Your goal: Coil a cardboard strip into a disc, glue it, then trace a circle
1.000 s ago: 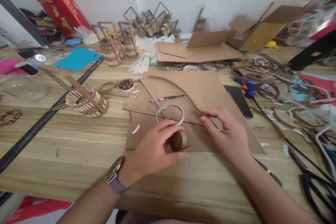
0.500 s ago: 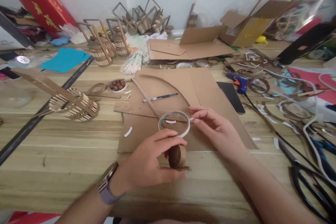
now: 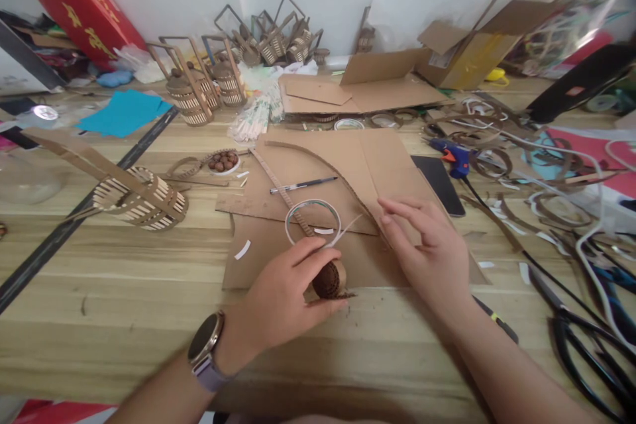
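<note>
A roll (image 3: 328, 280) of brown cardboard is held in the left fingers (image 3: 318, 260), its coiled edge rough and ridged, its outer band smoother and matt. Just beyond them, the ring of tape (image 3: 289, 238) is rimmed in smooth, whitish material. Near the right fingers (image 3: 407, 212), a curved cardboard strip (image 3: 325, 161) is marked by a rough edge, and the cardboard sheet (image 3: 397, 268) below is left matt. Right of these fingers, the scissors (image 3: 559, 338) are formed of grey metal blades and smooth black handles; farther off, the glue gun (image 3: 456, 158) is cased in blue plastic. The tabletop (image 3: 139, 298) is surfaced in smooth, grained wood, softly sheened.
</note>
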`<state>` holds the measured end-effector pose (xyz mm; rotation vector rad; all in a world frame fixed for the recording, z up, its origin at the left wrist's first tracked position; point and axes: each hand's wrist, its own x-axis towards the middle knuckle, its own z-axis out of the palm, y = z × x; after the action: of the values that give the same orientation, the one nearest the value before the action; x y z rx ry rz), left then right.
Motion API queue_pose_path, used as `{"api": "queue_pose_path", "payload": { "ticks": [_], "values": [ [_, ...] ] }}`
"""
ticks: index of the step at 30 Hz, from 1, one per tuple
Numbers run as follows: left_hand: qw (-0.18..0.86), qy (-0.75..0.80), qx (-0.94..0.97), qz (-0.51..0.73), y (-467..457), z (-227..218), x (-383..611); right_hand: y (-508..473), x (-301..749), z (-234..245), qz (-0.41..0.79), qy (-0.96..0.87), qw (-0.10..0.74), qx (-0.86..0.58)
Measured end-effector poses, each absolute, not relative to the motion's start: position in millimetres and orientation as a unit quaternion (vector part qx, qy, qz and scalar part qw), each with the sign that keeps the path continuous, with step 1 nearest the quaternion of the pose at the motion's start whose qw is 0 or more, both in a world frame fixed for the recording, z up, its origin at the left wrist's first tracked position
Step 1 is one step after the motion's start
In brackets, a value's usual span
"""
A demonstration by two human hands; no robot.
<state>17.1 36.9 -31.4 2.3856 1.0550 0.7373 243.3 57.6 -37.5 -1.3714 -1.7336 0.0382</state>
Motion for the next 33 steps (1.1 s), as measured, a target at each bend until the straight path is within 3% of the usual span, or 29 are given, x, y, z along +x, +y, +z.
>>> {"api": "queue_pose_path", "payload": {
  "ticks": [8, 18, 26, 33],
  "values": [
    [0.207, 0.366, 0.880, 0.223, 37, -34, 19, 48, 234, -38, -0.152, -0.801, 0.325, -0.480],
    [0.190, 0.362, 0.887, 0.216, 35, -35, 20, 51, 232, -34, -0.191, -0.819, 0.306, -0.447],
    [0.249, 0.346, 0.875, 0.230, 34, -24, 18, 53, 238, -30, 0.110, -0.771, 0.363, -0.512],
    [0.267, 0.340, 0.866, 0.252, 32, -23, 17, 53, 233, -24, 0.228, -0.711, 0.416, -0.519]
  ]
}}
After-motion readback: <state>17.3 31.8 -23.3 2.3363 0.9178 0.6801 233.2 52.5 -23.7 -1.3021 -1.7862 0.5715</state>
